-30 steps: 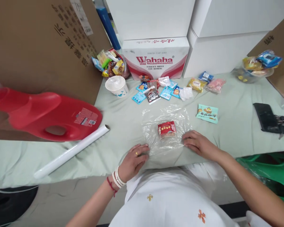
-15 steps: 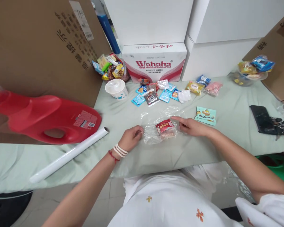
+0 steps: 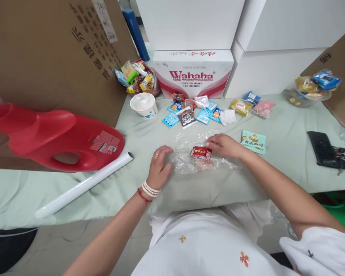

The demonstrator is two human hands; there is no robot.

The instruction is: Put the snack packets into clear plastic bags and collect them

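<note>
A small red snack packet [image 3: 201, 153] lies on the pale green tablecloth, folded into a sheet of clear plastic wrap [image 3: 186, 163]. My left hand [image 3: 159, 167] rests flat with fingers spread on the wrap's left end. My right hand [image 3: 224, 145] lies over the wrap's far right side, its fingers curled onto the film just beside the packet. A white roll of wrap [image 3: 83, 184] lies to the left of my left hand.
A red jug [image 3: 54, 138] lies on its side at left before a big cardboard box [image 3: 46, 50]. Several snack packets [image 3: 195, 111], a paper cup [image 3: 144, 104] and a Wahaha carton [image 3: 193, 73] sit behind. A teal packet [image 3: 254, 141], phone [image 3: 321, 147] and keys lie right.
The flat sheet has been folded up over the red packet. Both hands moved from the table's near edge forward onto the bundle; the left hand has now flattened on its left end.
</note>
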